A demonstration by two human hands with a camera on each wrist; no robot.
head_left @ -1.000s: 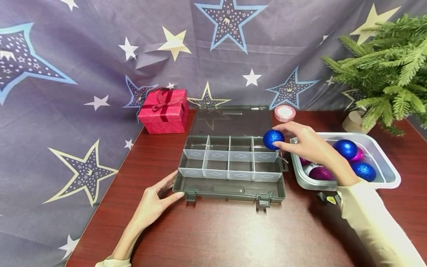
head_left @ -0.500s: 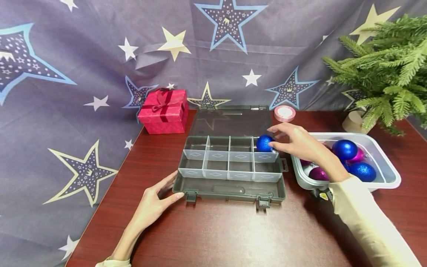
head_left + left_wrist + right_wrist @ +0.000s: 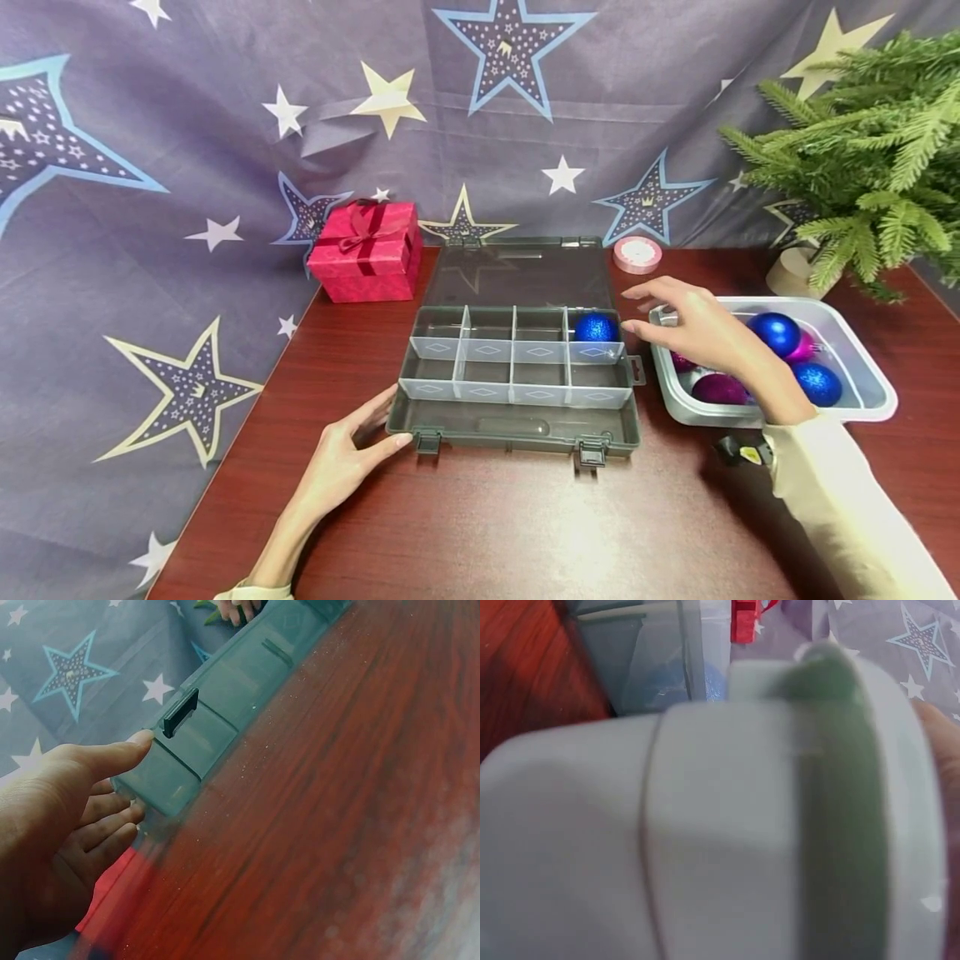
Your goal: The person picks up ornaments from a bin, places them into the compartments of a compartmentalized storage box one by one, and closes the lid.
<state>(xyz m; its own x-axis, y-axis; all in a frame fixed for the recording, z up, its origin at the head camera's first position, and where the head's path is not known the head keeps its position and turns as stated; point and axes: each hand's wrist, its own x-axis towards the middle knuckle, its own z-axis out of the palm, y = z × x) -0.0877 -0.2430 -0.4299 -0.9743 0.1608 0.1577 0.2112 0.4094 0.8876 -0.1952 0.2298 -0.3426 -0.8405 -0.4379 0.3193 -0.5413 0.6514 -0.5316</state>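
Ball [image 3: 596,327], glittery blue, in back-right compartment [image 3: 595,353] of box [image 3: 510,442]. Right hand [image 3: 696,327] just beside, fingers [image 3: 654,288] apart, nothing held; left hand [image 3: 348,452] relaxed against box corner. Possible trouble: ball knocked loose, through careless brush of right hand.

Divided case [image 3: 513,427]: smooth, translucent plastic. Blue ball [image 3: 596,327] inside: glittery. Tub [image 3: 862,367]: plastic. Table [image 3: 480,533]: glossy wood grain. Backdrop [image 3: 247,167]: cloth.
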